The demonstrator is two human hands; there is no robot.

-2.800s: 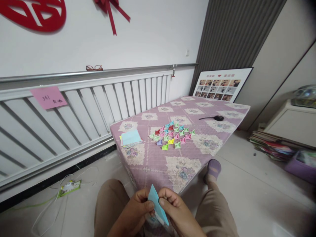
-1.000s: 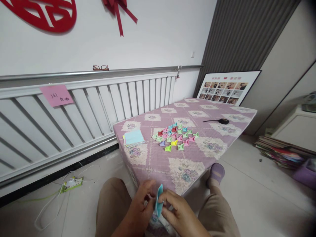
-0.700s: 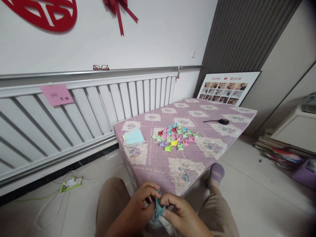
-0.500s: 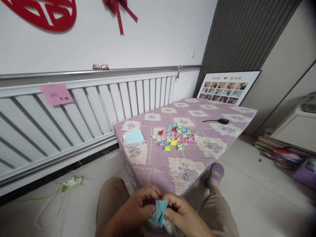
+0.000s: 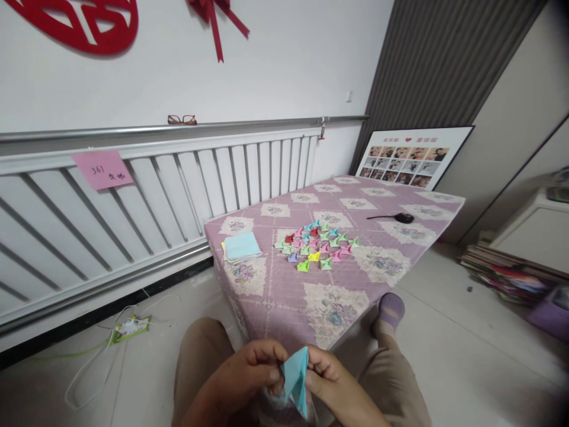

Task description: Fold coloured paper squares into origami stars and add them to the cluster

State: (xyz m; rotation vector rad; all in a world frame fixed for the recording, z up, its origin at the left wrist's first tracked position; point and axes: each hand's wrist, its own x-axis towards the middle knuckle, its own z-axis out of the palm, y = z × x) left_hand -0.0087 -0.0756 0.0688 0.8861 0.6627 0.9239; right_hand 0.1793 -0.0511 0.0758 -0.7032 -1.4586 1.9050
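Grips a folded light-blue paper piece [image 5: 293,369] by opposite sides, between thumb and fingers of left hand [image 5: 251,375] and of right hand [image 5: 329,376], at the near corner of a purple floral-patterned tablecloth [image 5: 284,305]. Shows a pointed outline, against a squarish one half a second ago; suggests folding in progress. Includes, at far right, a purple box-shaped bin [image 5: 549,317] with contents too blurred to identify.
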